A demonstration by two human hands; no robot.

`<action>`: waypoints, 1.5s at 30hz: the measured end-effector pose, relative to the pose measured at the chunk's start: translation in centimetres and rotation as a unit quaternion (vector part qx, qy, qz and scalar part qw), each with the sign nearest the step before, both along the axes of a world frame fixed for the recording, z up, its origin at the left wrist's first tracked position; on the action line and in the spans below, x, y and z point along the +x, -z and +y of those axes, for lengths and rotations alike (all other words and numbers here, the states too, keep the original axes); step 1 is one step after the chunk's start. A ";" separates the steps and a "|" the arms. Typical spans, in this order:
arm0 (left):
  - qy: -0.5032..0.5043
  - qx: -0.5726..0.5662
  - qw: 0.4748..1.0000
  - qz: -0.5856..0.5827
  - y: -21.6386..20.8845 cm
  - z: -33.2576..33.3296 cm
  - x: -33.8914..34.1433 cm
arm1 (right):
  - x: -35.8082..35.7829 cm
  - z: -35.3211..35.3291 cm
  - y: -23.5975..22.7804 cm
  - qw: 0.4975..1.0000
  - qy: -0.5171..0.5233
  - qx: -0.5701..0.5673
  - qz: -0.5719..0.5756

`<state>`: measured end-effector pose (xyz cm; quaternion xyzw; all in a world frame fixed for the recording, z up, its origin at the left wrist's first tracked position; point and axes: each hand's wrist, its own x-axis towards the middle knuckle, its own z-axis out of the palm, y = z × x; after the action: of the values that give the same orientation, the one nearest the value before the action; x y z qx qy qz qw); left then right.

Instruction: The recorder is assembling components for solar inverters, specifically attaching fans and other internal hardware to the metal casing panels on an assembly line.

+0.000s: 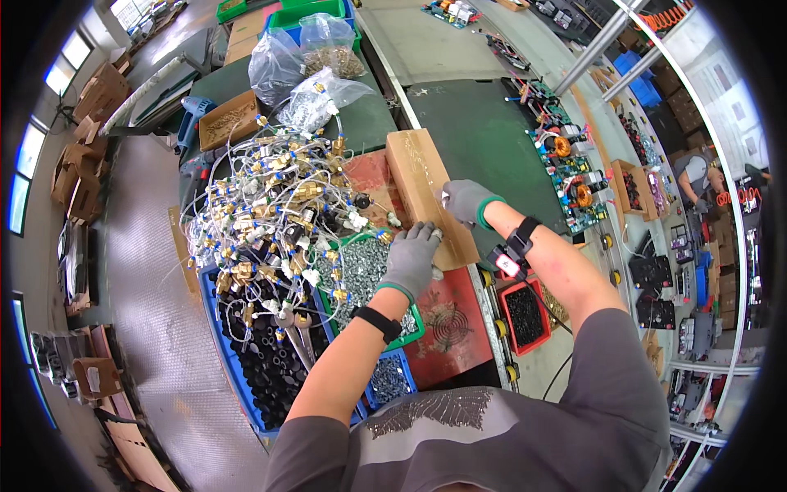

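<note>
A long, narrow cardboard box (416, 164) lies lengthwise in front of me on a red, worn board (459, 328). My left hand (410, 261), in a grey glove, grips the box at its near left edge, fingers on top and thumb low by the near end. Over the box's right side is my right hand (470, 203), also gloved. Its fingers are curled together, with a small pale spot at the tips; what they hold, if anything, is too small to name. Left of the box rises a tangled heap of brass valve fittings with white tubes (287, 197).
Below the heap stand a green bin (420, 324) of small metal parts, a blue bin (215, 328) of black parts and a smaller blue bin (402, 361). A red bin (545, 332) is at right. Circuit boards (574, 172) line the bench; a person (697, 176) works beyond.
</note>
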<state>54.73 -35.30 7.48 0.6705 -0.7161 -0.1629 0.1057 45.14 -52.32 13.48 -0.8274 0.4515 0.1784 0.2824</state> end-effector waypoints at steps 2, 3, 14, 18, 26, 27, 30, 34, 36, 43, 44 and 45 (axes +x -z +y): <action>0.001 0.001 1.000 0.002 0.1 -0.1 -0.1 | -1.5 1.6 -0.1 0.999 0.028 0.041 0.002; -0.004 0.000 1.000 0.004 0.2 -0.2 -0.1 | -2.4 2.5 0.0 0.999 0.036 0.038 0.005; 0.007 0.031 0.998 -0.047 -1.3 -1.0 -0.8 | -9.3 10.4 -0.4 0.999 0.017 0.022 0.019; 0.093 0.101 0.977 -0.162 -3.5 -2.2 -1.5 | -9.9 11.3 -1.4 1.000 0.016 0.013 0.004; 0.265 -0.016 0.931 -0.250 -3.3 -4.9 -2.5 | -11.7 10.2 0.6 0.994 -0.073 -0.071 -0.030; 0.273 -0.006 0.928 -0.254 -3.2 -5.4 -2.6 | -12.1 10.1 1.1 0.988 -0.120 -0.097 -0.025; 0.307 0.004 0.916 -0.257 -3.4 -6.4 -3.0 | -12.5 10.4 2.4 0.954 -0.233 -0.189 -0.017; 0.344 0.010 0.903 -0.259 -3.4 -7.5 -3.3 | -12.9 9.7 2.9 0.955 -0.243 -0.168 -0.030; 0.348 0.004 0.899 -0.266 -2.9 -8.1 -3.7 | -13.0 9.3 3.0 0.944 -0.269 -0.187 -0.018; 0.335 0.214 0.858 -0.324 -2.5 -7.1 -1.9 | -12.9 9.4 3.6 0.976 -0.189 -0.106 0.015; 0.362 0.121 0.868 -0.318 -2.8 -5.8 -0.8 | -12.9 9.4 3.7 0.992 -0.104 -0.074 -0.023; 0.386 0.053 0.868 -0.308 -3.0 -4.6 0.0 | -13.0 9.5 3.7 0.992 -0.103 -0.070 -0.024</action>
<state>54.73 -39.89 10.47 0.3616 -0.9041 -0.0141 -0.2272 32.16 -42.81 9.76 -0.8914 0.3680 0.1546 0.2149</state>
